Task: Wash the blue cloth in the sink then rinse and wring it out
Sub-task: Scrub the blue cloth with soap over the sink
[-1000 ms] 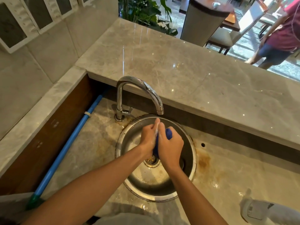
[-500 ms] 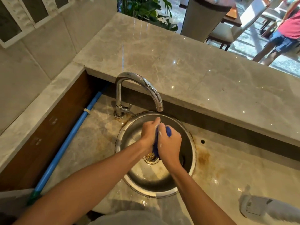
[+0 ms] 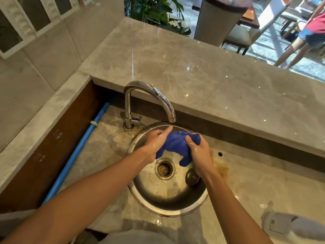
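Note:
The blue cloth point(image 3: 176, 146) hangs bunched between my two hands over the round steel sink point(image 3: 168, 206). My left hand point(image 3: 155, 143) grips its left end, with soap suds on the fingers. Its right end is held in my right hand point(image 3: 199, 152), fingers curled round the fabric. Both hands sit just below the spout of the chrome tap point(image 3: 149, 95). No water is seen running. The drain point(image 3: 164, 169) lies under the cloth.
A dark round plug point(image 3: 192, 176) lies in the sink by my right wrist. A blue pipe point(image 3: 77, 150) runs along the left. The raised marble counter point(image 3: 202, 73) stands behind. A white plastic object point(image 3: 288, 226) lies at the lower right. A person point(image 3: 306, 34) stands beyond.
My hands were pressed together round the cloth; now they have drawn apart, and the cloth is spread out between them. The plug shows now.

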